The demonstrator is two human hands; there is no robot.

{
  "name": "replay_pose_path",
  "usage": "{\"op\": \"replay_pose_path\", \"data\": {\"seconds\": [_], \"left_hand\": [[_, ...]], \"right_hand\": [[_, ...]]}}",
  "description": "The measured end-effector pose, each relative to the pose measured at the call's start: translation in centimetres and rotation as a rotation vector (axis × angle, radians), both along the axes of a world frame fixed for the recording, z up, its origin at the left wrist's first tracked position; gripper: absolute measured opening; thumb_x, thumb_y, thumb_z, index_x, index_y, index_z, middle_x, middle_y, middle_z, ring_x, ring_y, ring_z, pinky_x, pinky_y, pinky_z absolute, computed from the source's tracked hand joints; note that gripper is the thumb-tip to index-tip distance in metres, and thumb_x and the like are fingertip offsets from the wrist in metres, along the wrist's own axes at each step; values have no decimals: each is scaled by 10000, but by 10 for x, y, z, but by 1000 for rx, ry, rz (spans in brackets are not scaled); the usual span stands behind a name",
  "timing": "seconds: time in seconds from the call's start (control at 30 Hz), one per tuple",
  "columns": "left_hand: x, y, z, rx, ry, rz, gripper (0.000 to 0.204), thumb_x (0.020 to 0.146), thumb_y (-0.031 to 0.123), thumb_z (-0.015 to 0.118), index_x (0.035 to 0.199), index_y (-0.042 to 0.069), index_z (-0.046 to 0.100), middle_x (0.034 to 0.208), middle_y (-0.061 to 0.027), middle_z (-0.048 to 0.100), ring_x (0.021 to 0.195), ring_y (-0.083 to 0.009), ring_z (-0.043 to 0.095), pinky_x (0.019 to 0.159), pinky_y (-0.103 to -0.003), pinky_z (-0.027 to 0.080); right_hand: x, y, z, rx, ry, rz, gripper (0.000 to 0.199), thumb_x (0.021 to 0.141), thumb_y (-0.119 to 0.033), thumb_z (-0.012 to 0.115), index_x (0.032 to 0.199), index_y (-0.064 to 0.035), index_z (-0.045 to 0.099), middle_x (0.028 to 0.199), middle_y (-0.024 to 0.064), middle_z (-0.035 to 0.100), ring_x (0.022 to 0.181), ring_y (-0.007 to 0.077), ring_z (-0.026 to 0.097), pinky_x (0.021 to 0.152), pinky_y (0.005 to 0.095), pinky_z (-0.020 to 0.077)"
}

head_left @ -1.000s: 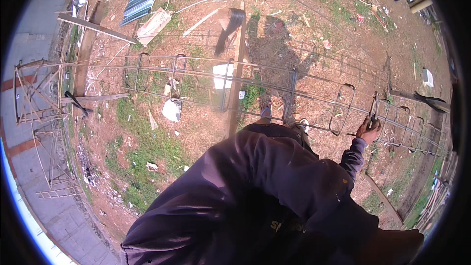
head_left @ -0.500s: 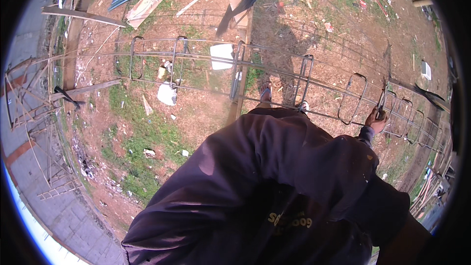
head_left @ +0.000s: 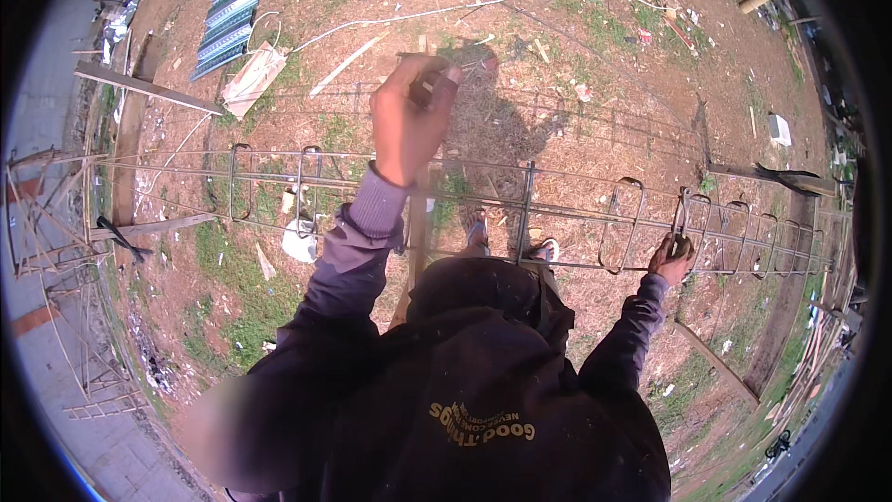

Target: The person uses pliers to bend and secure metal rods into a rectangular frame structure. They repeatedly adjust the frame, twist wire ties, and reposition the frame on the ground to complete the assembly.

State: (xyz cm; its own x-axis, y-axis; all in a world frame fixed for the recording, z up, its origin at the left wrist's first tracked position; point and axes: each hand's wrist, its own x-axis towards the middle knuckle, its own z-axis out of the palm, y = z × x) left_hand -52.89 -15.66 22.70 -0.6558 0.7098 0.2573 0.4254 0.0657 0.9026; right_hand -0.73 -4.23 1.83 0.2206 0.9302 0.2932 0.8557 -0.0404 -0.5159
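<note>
My right hand [head_left: 674, 262] is wrapped round a pair of pincers [head_left: 683, 216], dark and pointing away from me, beside the right part of a long steel rebar cage [head_left: 574, 207]. The cage has thin lengthwise bars and rectangular stirrups [head_left: 622, 225], and it runs left to right in front of my feet. My left hand [head_left: 407, 121] is raised over the far side of the cage, fingers curled in toward the thumb and slightly blurred. What it pinches, if anything, cannot be made out. My left forearm hides part of the cage.
A wooden plank [head_left: 415, 256] passes under the cage near my feet. Black wire strips lie on a timber [head_left: 776, 178] at the right and on a board [head_left: 153, 227] at the left. Corrugated sheet [head_left: 230, 19], a white hose [head_left: 409, 11] and scraps lie beyond.
My left hand has come into view and reached forward over where a dark wire bundle lay, which is now hidden. My right hand still grips the pincers; the view has shifted.
</note>
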Motion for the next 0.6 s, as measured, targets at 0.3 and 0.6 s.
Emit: {"op": "replay_pose_path", "data": {"seconds": [0.3,0.6], "left_hand": [[-144,17,-100,-360,-470,-44,216,806,133,799,946,-23,746,721,-54,682,510,-78,518,447,-238,369],[-158,19,-96,-403,-523,-85,191,832,51,653,989,-30,728,740,-84,698,520,-112,582,461,-242,426]], "right_hand": [[-2,-7,3,24,-88,11,362,880,-315,707,1101,-31,663,1203,196,578,1082,380,576,930,463,471],[5,-12,6,-27,-32,83,370,850,-285,722,1106,-28,648,1219,204,570,1120,408,559,965,477,447]]}}
